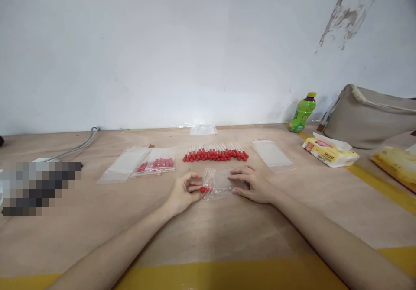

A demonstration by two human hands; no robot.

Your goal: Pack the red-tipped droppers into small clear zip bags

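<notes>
Between my hands a clear plastic zip bag [222,190] lies on the table, its mouth toward the left. My left hand [186,191] has its fingers curled at the bag's mouth, around red-tipped sticks [206,189] whose red ends reach inside the plastic; how many is unclear, and their other ends are hidden by the hand. On the bag's right end, my right hand [251,185] grips the plastic between thumb and fingers. Just beyond the bag lies a row of loose red-tipped sticks [214,153] with pale shafts pointing to the wall.
Filled bags [159,162] overlap flat bags [125,164] at the left. More flat bags [273,153] lie right, another [203,130] by the wall. A green bottle [302,113], tissue pack [329,151], yellow pack [394,164] and beige handbag [367,117] stand at right; a grey cable [78,145] runs left.
</notes>
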